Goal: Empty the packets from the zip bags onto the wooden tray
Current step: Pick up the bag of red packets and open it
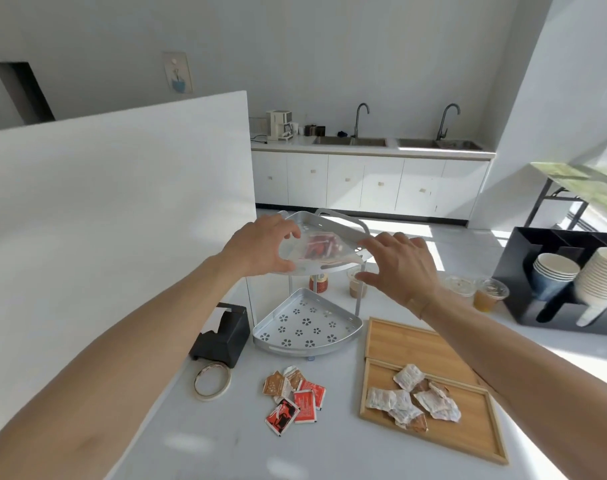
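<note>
A clear zip bag (pixel 317 252) with red packets inside lies on the top shelf of a grey metal corner rack (pixel 340 226). My left hand (pixel 260 245) grips the bag's left edge, thumb underneath. My right hand (pixel 395 265) hovers open at the bag's right corner, fingers spread and touching it lightly or just beside it. A wooden tray (pixel 430 344) lies at the right front with several white and brown packets (pixel 413 398) in its near compartment. Several red and brown packets (pixel 295 398) lie loose on the white table, left of the tray.
The rack's lower shelf (pixel 305 327) is bare. A black receipt printer (pixel 222 336) and a tape roll (pixel 212 381) sit at the left. Jars stand behind the rack; lidded cups (pixel 489 294) and a black cup organiser (pixel 569 282) stand at the right. A white partition runs along the left.
</note>
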